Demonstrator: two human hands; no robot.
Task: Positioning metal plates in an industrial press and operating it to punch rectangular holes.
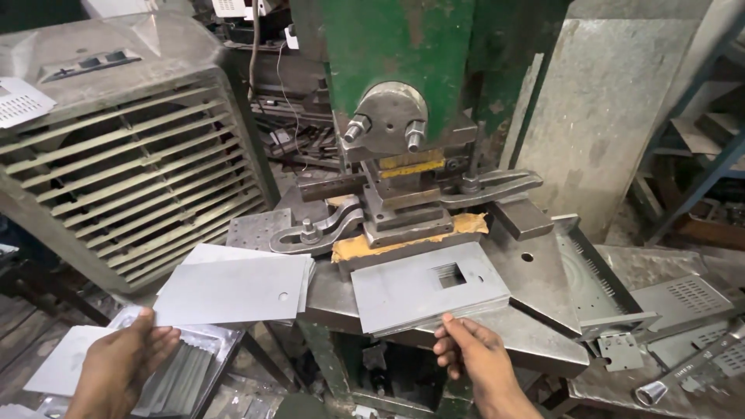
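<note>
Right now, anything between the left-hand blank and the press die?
Yes. The punched sheet held by the right hand lies across the bed in front of the die. The blank in the left hand sits off to the left, clear of the press.

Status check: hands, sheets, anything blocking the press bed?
Left hand holds blank sheet off the stack. Right hand grips front edge of punched sheet on press bed. Nothing between sheet and die.
</note>
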